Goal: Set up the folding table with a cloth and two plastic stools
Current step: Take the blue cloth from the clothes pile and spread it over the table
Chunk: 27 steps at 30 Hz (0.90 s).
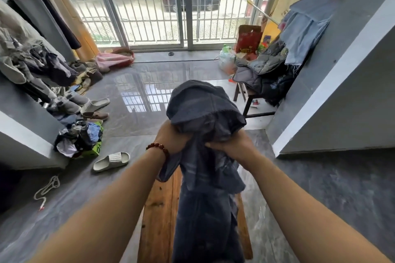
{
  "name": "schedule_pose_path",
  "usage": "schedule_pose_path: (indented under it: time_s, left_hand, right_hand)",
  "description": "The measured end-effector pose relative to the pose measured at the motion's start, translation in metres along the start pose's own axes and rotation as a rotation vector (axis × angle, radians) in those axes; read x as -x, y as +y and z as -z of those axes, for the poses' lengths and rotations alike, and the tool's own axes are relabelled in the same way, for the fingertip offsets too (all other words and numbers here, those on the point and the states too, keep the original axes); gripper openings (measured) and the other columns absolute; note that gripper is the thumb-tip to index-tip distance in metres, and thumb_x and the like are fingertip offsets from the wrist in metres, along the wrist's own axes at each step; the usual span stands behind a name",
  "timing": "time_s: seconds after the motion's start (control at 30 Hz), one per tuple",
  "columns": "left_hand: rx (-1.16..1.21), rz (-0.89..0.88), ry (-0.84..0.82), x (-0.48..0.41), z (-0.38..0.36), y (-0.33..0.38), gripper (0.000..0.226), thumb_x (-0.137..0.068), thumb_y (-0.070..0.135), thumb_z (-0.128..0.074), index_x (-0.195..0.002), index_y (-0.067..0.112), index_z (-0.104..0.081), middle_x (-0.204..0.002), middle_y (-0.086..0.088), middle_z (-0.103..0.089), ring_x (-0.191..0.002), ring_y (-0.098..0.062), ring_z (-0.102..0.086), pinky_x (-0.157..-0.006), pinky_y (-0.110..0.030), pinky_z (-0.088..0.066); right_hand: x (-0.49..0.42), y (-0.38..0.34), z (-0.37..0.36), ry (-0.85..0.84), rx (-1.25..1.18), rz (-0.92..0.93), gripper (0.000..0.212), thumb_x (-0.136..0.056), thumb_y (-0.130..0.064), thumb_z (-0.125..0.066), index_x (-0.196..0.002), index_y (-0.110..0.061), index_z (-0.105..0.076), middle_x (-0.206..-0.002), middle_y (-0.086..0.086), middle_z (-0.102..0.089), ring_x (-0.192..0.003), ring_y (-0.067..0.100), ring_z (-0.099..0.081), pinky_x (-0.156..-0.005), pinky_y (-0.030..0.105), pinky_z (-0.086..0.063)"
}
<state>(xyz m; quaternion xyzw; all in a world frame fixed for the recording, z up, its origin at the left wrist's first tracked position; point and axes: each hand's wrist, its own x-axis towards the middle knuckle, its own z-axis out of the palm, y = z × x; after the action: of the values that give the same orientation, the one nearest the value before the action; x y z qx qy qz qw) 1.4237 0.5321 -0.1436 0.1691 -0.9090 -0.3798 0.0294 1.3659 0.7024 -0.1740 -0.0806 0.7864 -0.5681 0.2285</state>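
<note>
The left hand (pixel 171 137) and right hand (pixel 232 145) grip the dark cloth (pixel 205 109) tight in its middle. Its top flops over the fingers (pixel 213 145). The rest hangs down over the wooden table (pixel 158 220).

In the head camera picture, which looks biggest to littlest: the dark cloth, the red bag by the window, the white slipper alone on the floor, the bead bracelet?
1. dark cloth: biggest by far, close to the camera.
2. white slipper and red bag: look alike; the bag is farther, so unranked.
3. bead bracelet: smallest.
</note>
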Motion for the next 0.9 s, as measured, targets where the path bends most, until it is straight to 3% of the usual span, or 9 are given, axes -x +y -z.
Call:
schedule_pose_path:
  time_s: [0.1,0.23,0.33,0.4,0.53,0.63,0.73,0.83,0.9]
  left_hand:
    - [0.089,-0.083,0.004,-0.012,0.007,0.007,0.008,-0.084,-0.001,-0.053,-0.079,0.003,-0.059,-0.077,-0.007,-0.06,-0.076,-0.015,-0.05,-0.056,-0.012,-0.036]
    - [0.156,-0.228,-0.099,-0.02,0.009,0.012,0.013,-0.084,-0.007,-0.054,-0.088,0.001,-0.063,-0.077,0.004,-0.056,-0.069,0.001,-0.047,-0.061,-0.002,-0.038]
    - [0.202,-0.173,-0.149,-0.027,0.007,0.002,0.012,-0.085,-0.002,-0.056,-0.088,0.008,-0.06,-0.075,0.009,-0.057,-0.07,0.0,-0.05,-0.06,-0.005,-0.041]
    - [0.22,-0.084,-0.155,-0.031,0.006,-0.006,0.014,-0.084,0.005,-0.062,-0.094,0.014,-0.062,-0.08,0.008,-0.06,-0.076,-0.007,-0.055,-0.059,-0.013,-0.042]
    - [0.235,0.054,-0.242,-0.037,0.002,-0.018,0.038,-0.075,0.014,-0.076,-0.107,0.022,-0.058,-0.091,0.011,-0.058,-0.088,-0.007,-0.056,-0.058,-0.006,-0.043]
    - [0.083,0.122,-0.364,-0.037,-0.002,-0.028,0.05,-0.072,0.026,-0.079,-0.117,0.019,-0.059,-0.102,0.009,-0.058,-0.095,-0.008,-0.053,-0.075,-0.018,-0.044]
    - [0.118,0.135,-0.431,-0.034,-0.007,-0.033,0.055,-0.072,0.036,-0.079,-0.12,0.02,-0.059,-0.108,0.011,-0.058,-0.096,-0.006,-0.053,-0.081,-0.018,-0.043]
    - [0.04,0.128,-0.411,-0.037,-0.007,-0.032,0.055,-0.076,0.041,-0.074,-0.123,0.019,-0.056,-0.112,0.004,-0.057,-0.097,-0.011,-0.053,-0.08,-0.022,-0.043]
    - [-0.084,0.08,-0.362,-0.045,-0.006,-0.03,0.05,-0.081,0.04,-0.069,-0.122,0.015,-0.053,-0.117,-0.003,-0.058,-0.102,-0.019,-0.055,-0.086,-0.029,-0.047]
  right_hand:
    - [-0.012,0.006,-0.014,-0.067,0.191,-0.089,0.086,-0.034,-0.053,-0.081,-0.11,-0.016,-0.066,-0.109,0.002,-0.068,-0.104,0.021,-0.062,-0.092,0.04,-0.052]
    - [-0.023,0.018,-0.025,-0.032,0.222,-0.141,0.055,-0.055,-0.038,-0.074,-0.103,-0.011,-0.068,-0.101,0.003,-0.067,-0.099,0.02,-0.062,-0.08,0.033,-0.051]
    - [-0.031,0.023,-0.023,0.022,0.166,-0.169,0.029,-0.08,-0.014,-0.07,-0.106,-0.002,-0.065,-0.095,0.005,-0.06,-0.091,0.017,-0.055,-0.072,0.026,-0.041]
    - [-0.034,0.023,-0.025,0.04,0.067,-0.152,0.023,-0.081,-0.011,-0.069,-0.103,-0.006,-0.065,-0.098,0.006,-0.062,-0.095,0.019,-0.057,-0.077,0.03,-0.045]
    - [-0.042,0.03,-0.036,0.107,-0.117,-0.166,0.024,-0.064,-0.021,-0.072,-0.086,-0.012,-0.07,-0.101,0.012,-0.07,-0.103,0.03,-0.064,-0.089,0.046,-0.054]
    - [-0.041,0.027,-0.042,0.076,-0.28,-0.261,0.01,-0.076,-0.009,-0.066,-0.085,-0.013,-0.069,-0.094,0.014,-0.07,-0.096,0.032,-0.066,-0.086,0.046,-0.055]
    - [-0.041,0.021,-0.046,0.035,-0.39,-0.28,0.013,-0.081,-0.006,-0.062,-0.09,-0.009,-0.069,-0.088,0.011,-0.071,-0.088,0.029,-0.068,-0.079,0.041,-0.056]
    - [-0.048,0.025,-0.048,0.09,-0.408,-0.265,0.044,-0.065,-0.02,-0.07,-0.107,-0.005,-0.066,-0.104,0.018,-0.069,-0.096,0.035,-0.067,-0.087,0.05,-0.054]
    - [-0.053,0.024,-0.046,0.153,-0.361,-0.267,0.056,-0.067,-0.02,-0.071,-0.119,-0.003,-0.058,-0.117,0.021,-0.063,-0.104,0.036,-0.064,-0.092,0.053,-0.051]
